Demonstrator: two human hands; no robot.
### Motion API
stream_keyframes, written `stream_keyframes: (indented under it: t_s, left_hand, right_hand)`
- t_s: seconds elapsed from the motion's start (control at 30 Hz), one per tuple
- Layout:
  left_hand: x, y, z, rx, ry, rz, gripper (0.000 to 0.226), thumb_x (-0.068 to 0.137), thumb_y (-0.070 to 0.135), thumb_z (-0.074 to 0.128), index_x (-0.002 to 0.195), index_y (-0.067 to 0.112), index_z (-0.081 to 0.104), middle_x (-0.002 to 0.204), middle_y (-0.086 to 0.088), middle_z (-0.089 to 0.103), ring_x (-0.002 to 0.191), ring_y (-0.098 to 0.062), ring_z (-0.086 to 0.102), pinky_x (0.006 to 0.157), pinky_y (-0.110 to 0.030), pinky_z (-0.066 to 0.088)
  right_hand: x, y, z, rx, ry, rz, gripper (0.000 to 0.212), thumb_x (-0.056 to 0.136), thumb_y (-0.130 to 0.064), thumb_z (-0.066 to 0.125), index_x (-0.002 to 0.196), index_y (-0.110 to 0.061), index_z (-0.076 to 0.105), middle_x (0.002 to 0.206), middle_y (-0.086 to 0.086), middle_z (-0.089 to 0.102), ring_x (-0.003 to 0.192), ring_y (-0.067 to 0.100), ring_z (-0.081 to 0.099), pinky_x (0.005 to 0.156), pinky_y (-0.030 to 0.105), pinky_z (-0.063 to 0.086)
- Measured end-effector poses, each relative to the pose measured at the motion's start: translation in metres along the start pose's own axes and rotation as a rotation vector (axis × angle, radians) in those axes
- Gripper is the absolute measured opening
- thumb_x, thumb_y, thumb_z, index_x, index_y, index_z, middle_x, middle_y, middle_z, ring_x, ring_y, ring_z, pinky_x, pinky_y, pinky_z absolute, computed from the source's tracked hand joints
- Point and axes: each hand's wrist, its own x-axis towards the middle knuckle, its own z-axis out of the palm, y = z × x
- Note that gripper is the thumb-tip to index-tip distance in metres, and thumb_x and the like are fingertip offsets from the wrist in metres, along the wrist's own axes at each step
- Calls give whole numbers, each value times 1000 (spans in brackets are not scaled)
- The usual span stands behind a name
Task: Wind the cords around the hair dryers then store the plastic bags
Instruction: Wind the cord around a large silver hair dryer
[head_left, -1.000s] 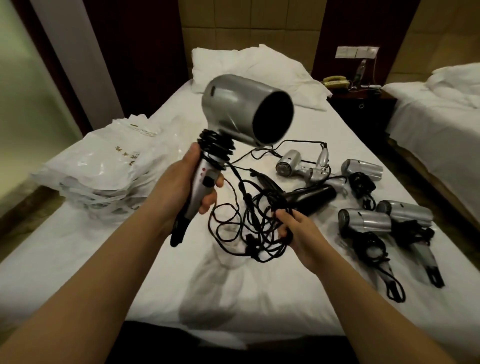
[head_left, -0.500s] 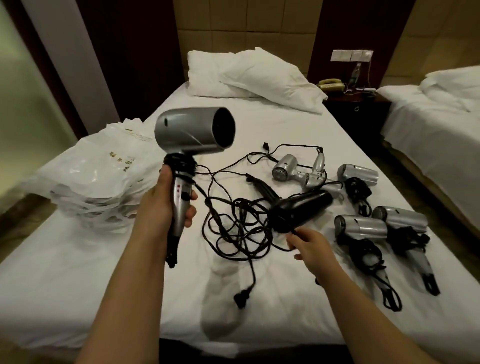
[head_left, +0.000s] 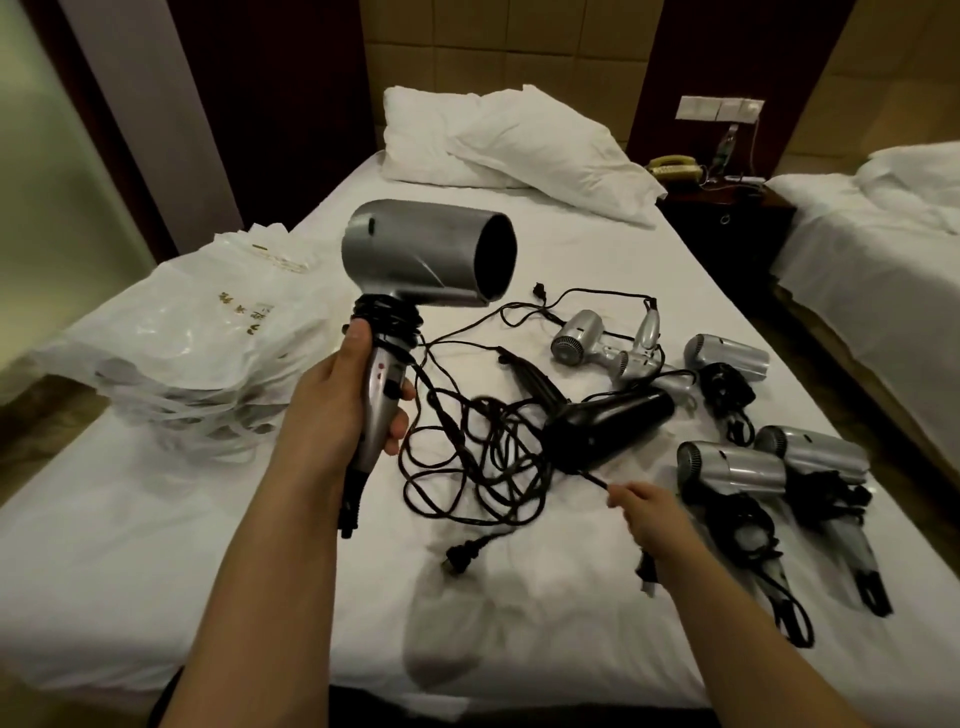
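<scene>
My left hand (head_left: 337, 405) grips the handle of a silver hair dryer (head_left: 431, 254) held upright above the bed, with a few turns of black cord wound round the top of the handle. Its cord runs down into a loose black tangle (head_left: 478, 457) on the sheet, with a plug (head_left: 460, 556) at the near end. My right hand (head_left: 644, 512) pinches a black cord just below a black hair dryer (head_left: 608, 423) lying on the bed. A pile of white plastic bags (head_left: 197, 343) sits at the left.
Several silver hair dryers lie on the white bed (head_left: 156, 571): two with wound cords at right (head_left: 732, 467) (head_left: 815, 452), one behind them (head_left: 727, 353), small ones (head_left: 576, 338) mid-bed. Pillows (head_left: 509, 140) lie at the head. A nightstand (head_left: 727, 208) and second bed (head_left: 883, 249) stand right.
The silver dryer in my left hand came down from high and close to a lower, upright hold. My right hand left the tangle and moved right and nearer, drawing a cord out.
</scene>
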Motion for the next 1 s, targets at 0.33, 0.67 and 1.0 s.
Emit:
stream_keyframes:
  t_s: [0.33, 0.67, 1.0]
  left_hand:
    - [3, 0, 11, 41, -172, -68, 50, 92, 56, 38, 81, 13, 61, 63, -5, 61, 43, -17, 46, 39, -22, 35]
    - [2, -2, 15, 96, -272, -95, 52, 91, 57, 41, 80, 11, 63, 67, -11, 63, 46, -21, 48, 45, -24, 36]
    - [2, -5, 5, 267, -227, -42, 35, 94, 45, 46, 82, 16, 60, 65, -7, 63, 42, -17, 49, 38, -25, 36]
  right_hand:
    - [-25, -40, 39, -23, -1, -172, 16, 91, -7, 51, 82, -6, 64, 81, 9, 64, 77, 21, 56, 66, 27, 38]
    - [-46, -80, 70, -198, 5, -452, 19, 92, -21, 55, 108, -11, 59, 106, -5, 49, 98, 14, 53, 86, 25, 40]
    - [-26, -74, 47, 671, -324, -52, 31, 97, -20, 47, 66, -17, 44, 52, -5, 34, 41, 5, 31, 49, 20, 32]
